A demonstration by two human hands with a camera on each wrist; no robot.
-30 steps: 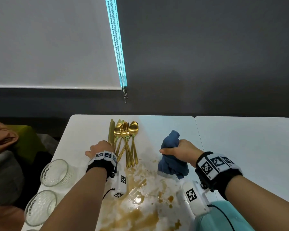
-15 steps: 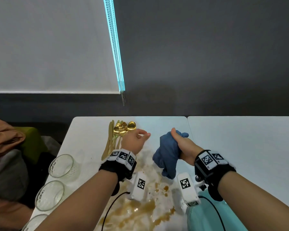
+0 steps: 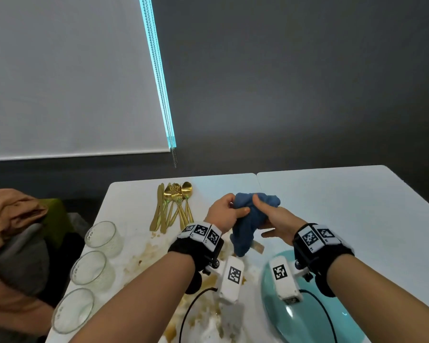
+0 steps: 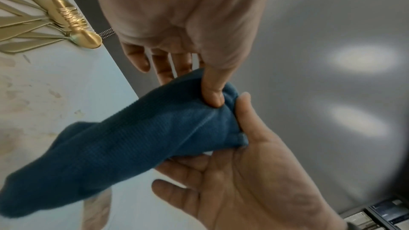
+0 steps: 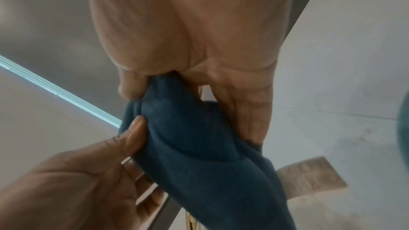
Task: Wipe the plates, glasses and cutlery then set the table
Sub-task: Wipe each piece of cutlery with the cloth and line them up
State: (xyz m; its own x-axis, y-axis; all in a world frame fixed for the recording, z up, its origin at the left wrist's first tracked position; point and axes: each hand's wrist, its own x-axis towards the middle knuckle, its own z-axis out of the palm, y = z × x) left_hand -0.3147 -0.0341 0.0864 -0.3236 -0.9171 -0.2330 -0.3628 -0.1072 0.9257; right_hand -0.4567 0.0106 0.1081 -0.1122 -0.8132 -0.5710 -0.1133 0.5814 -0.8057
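Above the stained white table (image 3: 332,194), I hold the blue cloth (image 3: 245,226) between both hands. My left hand (image 3: 223,214) pinches its upper fold with thumb and fingers; my right hand (image 3: 275,216) presses its thumb into the same bunch, the other fingers lying fairly straight beneath (the cloth's tail hangs down toward the brown spill (image 3: 203,308)). Gold cutlery (image 3: 174,206) lies fanned to my left, three glasses (image 3: 94,266) line the table's left edge, and a pale blue plate (image 3: 307,315) sits under my right wrist.
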